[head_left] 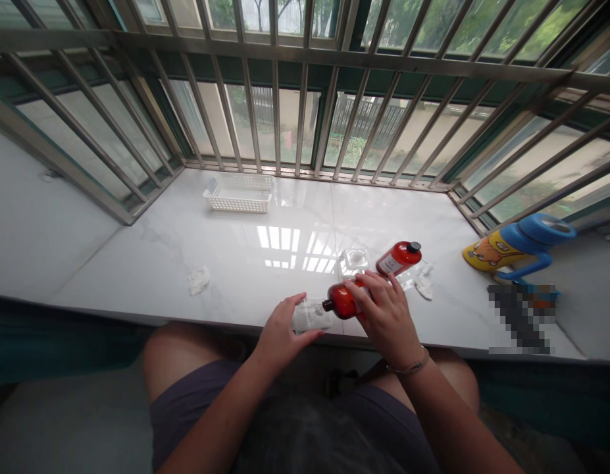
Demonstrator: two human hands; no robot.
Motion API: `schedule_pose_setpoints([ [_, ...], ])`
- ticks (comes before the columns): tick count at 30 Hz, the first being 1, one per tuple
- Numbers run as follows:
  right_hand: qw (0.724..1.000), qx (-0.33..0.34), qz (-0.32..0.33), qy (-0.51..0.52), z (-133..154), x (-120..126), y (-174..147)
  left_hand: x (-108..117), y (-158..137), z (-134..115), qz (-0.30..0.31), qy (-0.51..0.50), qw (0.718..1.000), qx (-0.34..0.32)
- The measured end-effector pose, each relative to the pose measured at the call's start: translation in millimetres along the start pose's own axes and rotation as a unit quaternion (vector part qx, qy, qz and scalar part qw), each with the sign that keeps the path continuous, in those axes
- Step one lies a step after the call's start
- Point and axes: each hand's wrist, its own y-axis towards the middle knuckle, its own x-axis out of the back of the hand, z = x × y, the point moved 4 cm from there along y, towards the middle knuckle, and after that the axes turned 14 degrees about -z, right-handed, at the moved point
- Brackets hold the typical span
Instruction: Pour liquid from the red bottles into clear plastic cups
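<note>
My right hand (pixel 387 315) is wrapped round a red bottle (pixel 341 302), which is tilted on its side. Its dark threaded neck has no cap on and points left over a small clear container (pixel 310 316). My left hand (pixel 279 334) grips that container between thumb and fingers at the counter's front edge. Whether liquid is flowing, I cannot tell. Just beyond my right hand lies a second red bottle (pixel 394 259), tilted in view, with a black cap and a pale label. Beside it sits another clear square container (pixel 354 258).
A white perforated basket (pixel 239 203) stands at the back left of the white counter (pixel 151 263). Crumpled white tissue (pixel 199 281) lies at left, another white piece (pixel 424 284) at right. A blue and yellow flask (pixel 512 245) stands far right, near a blurred-out item (pixel 519 319). Window bars (pixel 305 112) bound the back.
</note>
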Motion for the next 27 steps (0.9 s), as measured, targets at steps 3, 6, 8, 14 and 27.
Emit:
schedule_pose_setpoints([
  [3, 1.000, 0.003, -0.003, -0.001, 0.1, 0.4, 0.3, 0.2, -0.6, 1.2, -0.001, -0.001, 1.000, 0.000],
  [6, 1.000, 0.005, -0.004, -0.002, -0.2, 0.5, 0.3, 0.5, -0.9, 2.2, 0.000, 0.001, 1.000, 0.002],
  [8, 1.000, 0.006, -0.004, -0.003, -0.7, 0.6, 0.2, 0.8, -0.9, 2.7, 0.001, 0.004, 1.000, 0.004],
  [14, 1.000, 0.012, -0.005, -0.008, -1.6, 1.5, 0.2, 1.3, -1.6, 4.1, 0.000, 0.008, 1.000, 0.004],
  [27, 1.000, 0.011, -0.007, -0.017, -4.6, 7.1, 2.2, -0.3, -2.9, 6.6, 0.004, 0.012, 1.000, 0.004],
])
